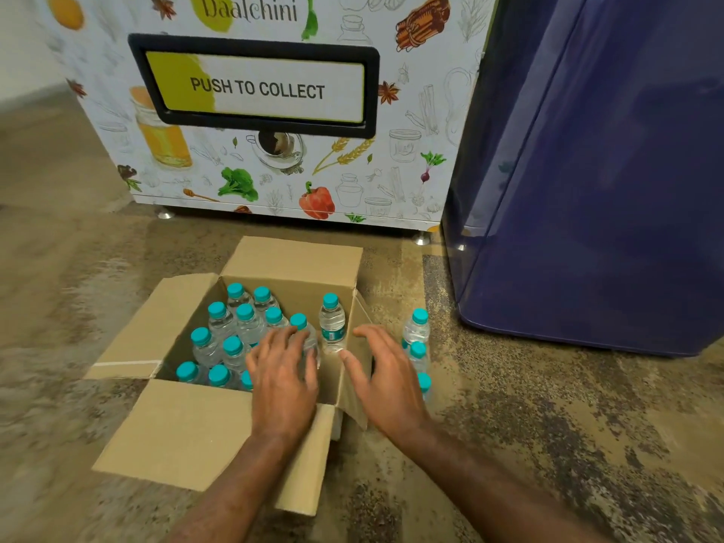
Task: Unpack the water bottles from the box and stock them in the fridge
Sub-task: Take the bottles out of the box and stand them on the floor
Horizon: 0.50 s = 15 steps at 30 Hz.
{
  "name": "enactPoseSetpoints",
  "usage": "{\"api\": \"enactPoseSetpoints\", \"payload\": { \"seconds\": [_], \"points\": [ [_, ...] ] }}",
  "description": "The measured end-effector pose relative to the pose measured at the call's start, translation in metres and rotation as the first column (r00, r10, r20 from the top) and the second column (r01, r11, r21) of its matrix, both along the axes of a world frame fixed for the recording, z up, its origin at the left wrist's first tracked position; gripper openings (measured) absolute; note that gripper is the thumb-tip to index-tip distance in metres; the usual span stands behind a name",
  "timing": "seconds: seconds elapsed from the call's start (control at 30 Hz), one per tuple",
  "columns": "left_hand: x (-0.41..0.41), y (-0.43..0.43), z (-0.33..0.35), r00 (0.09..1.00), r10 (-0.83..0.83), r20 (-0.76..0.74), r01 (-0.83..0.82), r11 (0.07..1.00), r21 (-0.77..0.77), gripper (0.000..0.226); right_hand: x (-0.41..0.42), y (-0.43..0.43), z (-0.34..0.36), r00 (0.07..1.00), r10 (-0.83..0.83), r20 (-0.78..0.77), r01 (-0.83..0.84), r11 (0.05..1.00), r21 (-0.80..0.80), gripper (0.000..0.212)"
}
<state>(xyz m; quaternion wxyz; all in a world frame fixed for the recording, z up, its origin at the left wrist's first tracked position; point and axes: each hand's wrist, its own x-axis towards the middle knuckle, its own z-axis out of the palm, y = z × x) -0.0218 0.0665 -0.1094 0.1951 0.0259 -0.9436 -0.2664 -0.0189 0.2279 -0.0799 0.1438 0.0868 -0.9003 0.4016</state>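
We are early in the unpacking. The box (188, 433) sits open on the floor (548, 405), and about a dozen water bottles (245, 321) stand inside it, mostly on its left side. Three bottles (417, 327) already stand on the floor just beside its right wall. None has reached the blue fridge (607, 190), which looks closed. Our left hand (282, 382) is spread with its fingertips resting on one bottle, and our right hand (386, 380) hovers open and wide near a lone bottle (332, 323), holding nothing.
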Motion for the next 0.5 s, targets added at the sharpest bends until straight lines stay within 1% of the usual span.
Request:
{"api": "enactPoseSetpoints", "payload": {
  "seconds": [0.07,0.1,0.17,0.23,0.27,0.4,0.5],
  "points": [
    [-0.001,-0.020,-0.003,0.999,0.053,0.014,-0.052,0.998,-0.030,0.043,-0.004,-0.021,0.000,0.997,0.071,-0.001,-0.071,0.997,-0.008,0.037],
    [-0.002,-0.029,-0.005,0.997,0.067,0.044,-0.065,0.997,-0.046,0.046,-0.006,-0.031,0.000,0.994,0.106,0.004,-0.106,0.994,-0.002,0.038],
    [-0.002,-0.046,-0.009,0.985,0.074,0.158,-0.067,0.996,-0.052,0.054,-0.011,-0.047,-0.003,0.985,0.169,0.033,-0.170,0.985,0.033,0.042],
    [0.000,-0.056,-0.013,0.961,0.058,0.269,-0.045,0.998,-0.053,0.060,-0.017,-0.059,-0.008,0.972,0.223,0.073,-0.229,0.970,0.080,0.047],
    [0.000,-0.059,-0.015,0.954,0.047,0.297,-0.029,0.998,-0.064,0.061,-0.021,-0.063,-0.012,0.966,0.241,0.091,-0.250,0.962,0.107,0.048],
    [-0.004,-0.061,-0.015,0.930,0.009,0.366,0.056,0.984,-0.167,0.059,-0.033,-0.076,-0.023,0.950,0.266,0.160,-0.295,0.936,0.191,0.050],
    [-0.010,-0.061,-0.011,0.905,-0.002,0.425,0.088,0.979,-0.182,0.061,-0.036,-0.081,-0.027,0.932,0.273,0.236,-0.324,0.922,0.211,0.056]
  ]
}}
